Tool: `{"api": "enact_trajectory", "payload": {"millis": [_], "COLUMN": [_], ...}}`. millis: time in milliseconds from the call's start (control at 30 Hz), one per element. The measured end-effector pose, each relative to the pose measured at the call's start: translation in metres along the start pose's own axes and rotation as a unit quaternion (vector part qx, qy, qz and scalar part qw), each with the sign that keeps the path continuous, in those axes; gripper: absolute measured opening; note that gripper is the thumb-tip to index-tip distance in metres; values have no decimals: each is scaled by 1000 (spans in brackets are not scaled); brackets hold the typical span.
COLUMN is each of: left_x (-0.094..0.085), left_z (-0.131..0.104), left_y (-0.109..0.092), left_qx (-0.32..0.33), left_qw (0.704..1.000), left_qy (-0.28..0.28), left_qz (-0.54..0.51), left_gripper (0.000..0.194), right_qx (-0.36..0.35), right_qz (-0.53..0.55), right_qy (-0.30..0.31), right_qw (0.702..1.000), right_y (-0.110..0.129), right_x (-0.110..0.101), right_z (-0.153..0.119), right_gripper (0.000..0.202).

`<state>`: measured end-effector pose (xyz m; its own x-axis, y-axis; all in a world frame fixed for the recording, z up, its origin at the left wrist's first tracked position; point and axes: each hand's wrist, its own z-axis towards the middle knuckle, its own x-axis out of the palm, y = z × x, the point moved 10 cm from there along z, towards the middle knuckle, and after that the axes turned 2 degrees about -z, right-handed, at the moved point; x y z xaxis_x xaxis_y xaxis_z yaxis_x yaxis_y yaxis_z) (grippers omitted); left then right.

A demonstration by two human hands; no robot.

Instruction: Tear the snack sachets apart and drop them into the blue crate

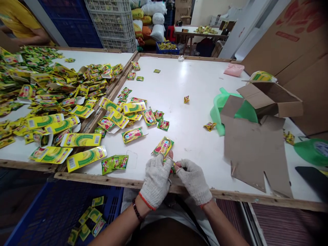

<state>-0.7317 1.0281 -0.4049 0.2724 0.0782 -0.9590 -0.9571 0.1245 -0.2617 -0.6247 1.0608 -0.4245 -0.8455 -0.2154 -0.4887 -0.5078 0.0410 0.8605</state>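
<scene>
Both hands wear white knitted gloves with bare fingertips, near the table's front edge. My left hand is closed on a small yellow-green carton printed with a watermelon picture. My right hand is closed beside it, its fingertips pinching a small green packet mostly hidden between the two hands. To the left lie a strip of green packets, a printed carton and more yellow cartons. Several loose packets sit just beyond my left hand.
A large pile of packets and cartons covers the left table, past a wooden strip. A blue crate with several cartons stands below left. On the right are an open cardboard box, green plastic and a tape roll. A person works far left.
</scene>
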Motion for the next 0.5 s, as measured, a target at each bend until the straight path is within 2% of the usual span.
{"api": "enact_trajectory", "payload": {"millis": [67, 167, 233, 333, 400, 467, 500], "left_x": [1, 3, 2, -1, -13, -27, -32], "left_z": [1, -1, -3, -4, -1, 7, 13], "left_y": [0, 3, 5, 1, 5, 16, 20], "left_qx": [-2, -17, -30, -4, -3, -22, -26], "left_qw": [1000, 999, 996, 981, 960, 940, 934], "left_qy": [-1, -24, -53, -48, -58, -72, -60], "left_qz": [6, -20, -66, -189, -275, -333, -351], "left_gripper": [60, 68, 74, 76, 58, 27, 17], "right_qx": [-12, 9, 17, -25, -78, -112, -114], "right_qz": [-2, 69, 116, 111, 91, 85, 91], "right_qy": [-18, -15, -21, -43, -23, 20, 42], "right_qw": [1000, 997, 993, 993, 992, 990, 988], "right_y": [3, -1, -3, 2, 10, 14, 14], "right_x": [1, 9, 9, -7, -12, -10, -7], "right_z": [-3, -8, -7, 1, 7, 10, 10], "right_gripper": [17, 20, 23, 21, 20, 23, 24]}}
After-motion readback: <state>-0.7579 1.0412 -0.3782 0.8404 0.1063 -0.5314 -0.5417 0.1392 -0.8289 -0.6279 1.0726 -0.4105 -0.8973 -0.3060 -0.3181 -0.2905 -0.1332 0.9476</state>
